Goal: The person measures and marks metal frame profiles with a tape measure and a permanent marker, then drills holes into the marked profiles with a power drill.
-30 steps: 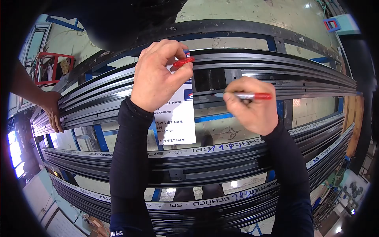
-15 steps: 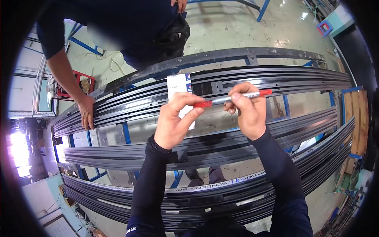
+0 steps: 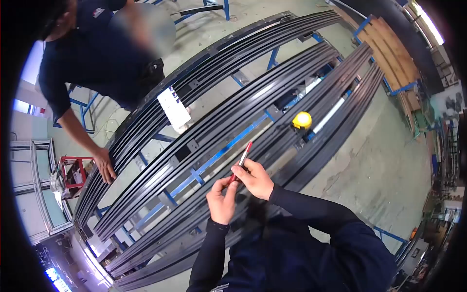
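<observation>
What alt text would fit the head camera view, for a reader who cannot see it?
The person's left hand and right hand together hold a slim red marker pen above long black metal profiles on blue racks. A round yellow tape measure lies on the profiles; a co-worker's hand touches them farther left.

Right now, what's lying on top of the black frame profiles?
A yellow tape measure sits on the near profiles, a white label sheet on the far ones, and a co-worker's hand rests at their left end. The left hand, right hand and red marker cover a stretch.
</observation>
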Available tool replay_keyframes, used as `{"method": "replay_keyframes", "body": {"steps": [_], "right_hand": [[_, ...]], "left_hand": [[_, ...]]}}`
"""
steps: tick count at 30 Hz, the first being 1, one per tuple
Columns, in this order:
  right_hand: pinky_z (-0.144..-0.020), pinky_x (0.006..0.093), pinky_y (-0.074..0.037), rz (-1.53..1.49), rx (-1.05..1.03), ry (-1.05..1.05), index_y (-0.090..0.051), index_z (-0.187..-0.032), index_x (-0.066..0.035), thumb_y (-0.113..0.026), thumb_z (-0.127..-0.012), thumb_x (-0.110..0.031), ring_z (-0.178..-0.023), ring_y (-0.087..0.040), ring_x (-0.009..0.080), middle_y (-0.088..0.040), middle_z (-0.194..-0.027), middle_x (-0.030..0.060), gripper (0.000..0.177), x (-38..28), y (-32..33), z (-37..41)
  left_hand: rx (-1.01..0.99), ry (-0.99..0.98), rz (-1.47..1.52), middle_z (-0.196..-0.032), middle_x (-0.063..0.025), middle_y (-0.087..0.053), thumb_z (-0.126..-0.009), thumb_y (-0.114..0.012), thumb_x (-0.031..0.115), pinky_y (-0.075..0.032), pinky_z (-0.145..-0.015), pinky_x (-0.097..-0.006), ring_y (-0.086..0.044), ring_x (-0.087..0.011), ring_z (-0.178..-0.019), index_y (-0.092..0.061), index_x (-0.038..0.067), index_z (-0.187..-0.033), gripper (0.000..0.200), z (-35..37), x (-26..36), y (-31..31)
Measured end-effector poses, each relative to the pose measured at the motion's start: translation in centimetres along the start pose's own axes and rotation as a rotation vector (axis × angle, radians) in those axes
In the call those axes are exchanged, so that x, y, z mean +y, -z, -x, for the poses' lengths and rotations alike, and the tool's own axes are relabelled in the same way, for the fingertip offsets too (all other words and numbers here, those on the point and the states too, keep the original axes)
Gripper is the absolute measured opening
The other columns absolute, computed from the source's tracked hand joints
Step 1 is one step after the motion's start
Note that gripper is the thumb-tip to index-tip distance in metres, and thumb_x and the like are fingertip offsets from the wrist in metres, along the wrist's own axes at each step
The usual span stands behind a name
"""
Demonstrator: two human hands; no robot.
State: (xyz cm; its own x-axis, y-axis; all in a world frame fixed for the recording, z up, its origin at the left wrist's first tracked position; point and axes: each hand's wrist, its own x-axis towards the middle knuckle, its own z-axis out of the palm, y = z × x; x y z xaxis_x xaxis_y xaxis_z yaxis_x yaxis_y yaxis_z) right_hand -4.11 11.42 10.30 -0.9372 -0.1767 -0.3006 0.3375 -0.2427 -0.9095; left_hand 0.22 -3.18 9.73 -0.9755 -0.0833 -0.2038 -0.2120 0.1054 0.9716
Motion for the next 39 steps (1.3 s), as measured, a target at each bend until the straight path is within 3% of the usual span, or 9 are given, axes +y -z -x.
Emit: {"method": "replay_keyframes", "body": {"steps": [1, 6, 8, 11, 16, 19, 25, 33, 39], "right_hand": [[-0.075, 0.0312, -0.05, 0.333, -0.042, -0.036, -0.063, -0.106, 0.0, -0.06, -0.102, -0.027, -0.082, -0.062, 0.0119, -0.064, -0.086, 0.004, 0.027, -0.3, -0.3, 2.3], [-0.079, 0.0305, -0.052, 0.197, 0.11, 0.257, -0.06, -0.109, -0.002, -0.052, -0.107, -0.025, -0.083, -0.062, 0.0143, -0.064, -0.089, 0.004, 0.025, 1.1, -1.6, 7.4], [-0.07, 0.0281, -0.05, 0.097, 0.115, 0.097, -0.056, -0.115, -0.001, -0.05, -0.107, -0.021, -0.075, -0.059, 0.0109, -0.062, -0.084, 0.0019, 0.022, -1.3, -0.2, 9.3], [-0.066, 0.0248, -0.045, 0.683, 0.15, 0.199, -0.055, -0.117, 0.0, -0.052, -0.106, -0.017, -0.073, -0.057, 0.008, -0.06, -0.081, 0.0019, 0.021, -3.7, 1.6, 12.3], [-0.062, 0.0266, -0.048, 0.455, -0.165, 0.095, -0.06, -0.116, 0.004, -0.054, -0.102, -0.009, -0.066, -0.056, 0.0098, -0.06, -0.078, 0.0043, 0.02, -7.6, 0.5, 15.9], [-0.057, 0.0258, -0.048, -0.098, -0.374, 0.03, -0.066, -0.106, 0.006, -0.06, -0.099, -0.007, -0.061, -0.058, 0.0117, -0.061, -0.072, 0.0051, 0.016, -11.1, -0.2, 18.9], [-0.053, 0.0255, -0.047, 0.564, -0.865, 0.406, -0.075, -0.089, 0.0, -0.085, -0.081, -0.012, -0.059, -0.065, 0.0148, -0.07, -0.073, 0.0079, 0.018, -19.7, -5.2, 22.2], [-0.047, 0.026, -0.042, 0.081, -0.703, 0.451, -0.07, -0.073, -0.001, -0.087, -0.072, -0.003, -0.053, -0.062, 0.014, -0.068, -0.066, 0.0084, 0.017, -22.0, -4.8, 22.7], [-0.051, 0.0289, -0.048, 0.406, -0.822, 0.7, -0.072, -0.087, -0.003, -0.092, -0.07, -0.006, -0.058, -0.066, 0.0198, -0.069, -0.07, 0.0099, 0.026, -21.8, -5.4, 23.3]], "left_hand": [[0.023, 0.008, 0.11, -0.091, -0.0079, -0.072, -0.093, -0.069, 0.005, -0.053, -0.082, -0.0291, -0.066, -0.0124, -0.085, -0.068, -0.004, -0.104, 0.014, 2.0, -0.3, -0.3], [-0.071, -0.008, 0.153, -0.124, -0.0101, -0.061, -0.086, -0.078, 0.01, -0.047, -0.1, -0.036, -0.058, -0.0191, -0.116, -0.048, 0.001, -0.135, 0.058, 8.6, 1.7, 1.5], [-0.599, 0.013, 0.281, -0.135, -0.0114, -0.055, -0.09, -0.075, 0.021, -0.042, -0.108, -0.0386, -0.052, -0.0232, -0.126, -0.054, 0.002, -0.134, 0.053, 11.6, 6.5, 5.2], [-1.399, -0.451, 0.541, -0.139, -0.0215, -0.054, -0.087, -0.077, 0.048, -0.034, -0.111, -0.0564, -0.044, -0.0444, -0.135, -0.065, 0.001, -0.126, 0.062, 15.0, 13.6, 7.6], [-1.134, -0.664, 0.7, -0.11, -0.0167, -0.07, -0.088, -0.078, 0.014, -0.041, -0.101, -0.0535, -0.057, -0.0387, -0.117, -0.076, 0.003, -0.091, 0.012, 19.0, 14.8, 9.1], [-1.173, -0.541, 0.766, -0.083, -0.0081, -0.07, -0.087, -0.078, 0.02, -0.041, -0.095, -0.0483, -0.056, -0.0274, -0.093, -0.075, 0.004, -0.086, 0.016, 20.1, 13.5, 9.7], [-0.94, -0.508, 0.644, -0.078, -0.005, -0.064, -0.092, -0.07, 0.024, -0.041, -0.085, -0.0418, -0.051, -0.0248, -0.082, -0.066, 0.004, -0.083, 0.022, 20.7, 14.0, 10.0], [-0.795, -0.515, 0.629, -0.073, -0.0059, -0.066, -0.085, -0.074, 0.023, -0.043, -0.081, -0.0441, -0.051, -0.0229, -0.066, -0.069, 0.004, -0.076, 0.022, 21.1, 15.4, 8.4], [-0.791, -0.541, 0.52, -0.071, -0.0038, -0.064, -0.086, -0.076, 0.02, -0.042, -0.079, -0.0384, -0.053, -0.0209, -0.071, -0.068, 0.004, -0.077, 0.02, 19.8, 16.7, 4.9]]}}
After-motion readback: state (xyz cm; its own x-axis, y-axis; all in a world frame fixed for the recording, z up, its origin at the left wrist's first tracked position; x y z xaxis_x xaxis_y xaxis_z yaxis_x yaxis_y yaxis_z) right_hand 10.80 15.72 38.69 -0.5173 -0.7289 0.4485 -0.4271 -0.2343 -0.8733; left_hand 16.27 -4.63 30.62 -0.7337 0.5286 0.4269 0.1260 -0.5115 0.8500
